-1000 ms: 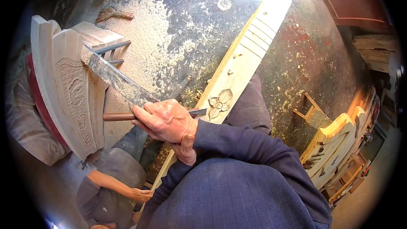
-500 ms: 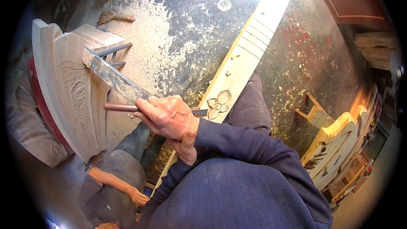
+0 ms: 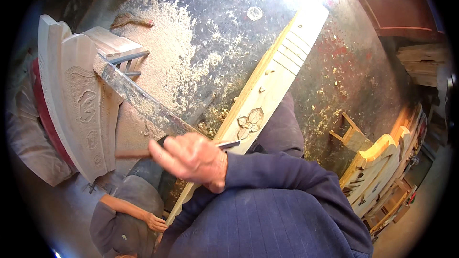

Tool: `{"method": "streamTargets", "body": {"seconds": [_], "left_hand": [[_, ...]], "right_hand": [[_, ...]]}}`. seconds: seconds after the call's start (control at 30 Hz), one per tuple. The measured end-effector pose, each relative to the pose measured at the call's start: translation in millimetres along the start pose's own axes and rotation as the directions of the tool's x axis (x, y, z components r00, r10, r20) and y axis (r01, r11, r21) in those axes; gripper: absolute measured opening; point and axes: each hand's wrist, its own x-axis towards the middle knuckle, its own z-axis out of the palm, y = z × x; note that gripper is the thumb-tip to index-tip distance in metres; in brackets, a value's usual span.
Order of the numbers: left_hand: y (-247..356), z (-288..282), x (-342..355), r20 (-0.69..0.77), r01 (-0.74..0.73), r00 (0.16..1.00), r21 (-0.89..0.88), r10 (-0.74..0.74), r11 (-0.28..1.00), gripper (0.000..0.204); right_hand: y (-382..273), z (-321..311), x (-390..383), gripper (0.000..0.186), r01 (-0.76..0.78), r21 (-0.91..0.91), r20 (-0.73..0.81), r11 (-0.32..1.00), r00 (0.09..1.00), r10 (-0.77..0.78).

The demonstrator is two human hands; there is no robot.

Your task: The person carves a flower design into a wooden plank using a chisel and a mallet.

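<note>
My right hand [image 3: 191,156] is closed around a carving chisel, blurred by motion. The chisel's metal blade [image 3: 230,144] points right over the pale wooden plank [image 3: 275,79]. Its brown handle [image 3: 131,154] sticks out to the left. A carved flower [image 3: 250,123] lies on the plank just beyond the blade tip. My left sleeve [image 3: 191,206] runs up beneath the right hand; the left hand is mostly hidden there and its fingers cannot be made out. A dark patch beside my right fingers is unclear.
A carved wooden panel [image 3: 86,100] stands at left beside a dusty board [image 3: 138,98]. Sawdust [image 3: 167,43] covers the floor. Another person's hand [image 3: 156,222] is at lower left. A small wooden stool [image 3: 351,136] and a yellowish shaped board holding tools [image 3: 370,172] are at right.
My right hand has moved slightly down, and the chisel blade has shifted right and down. The left hand, partly visible at the right wrist before, is now mostly hidden.
</note>
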Motion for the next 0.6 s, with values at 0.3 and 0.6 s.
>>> {"method": "streamTargets", "body": {"seconds": [0.3, 0.6], "left_hand": [[13.0, -45.5, 4.6, 0.528, -0.299, 0.843, 0.292, 0.108, 0.908, 0.055], [44.8, 3.4, 27.1, 0.297, -0.495, 0.867, 0.599, 0.399, 0.629, 0.027]], "right_hand": [[-13.5, -65.6, -35.1, 0.047, -0.241, 0.225, 0.242, 0.944, 0.952, 0.186], [13.1, -149.4, -89.0, 0.024, -0.76, 0.419, 0.005, 0.497, 0.55, 0.835]]}}
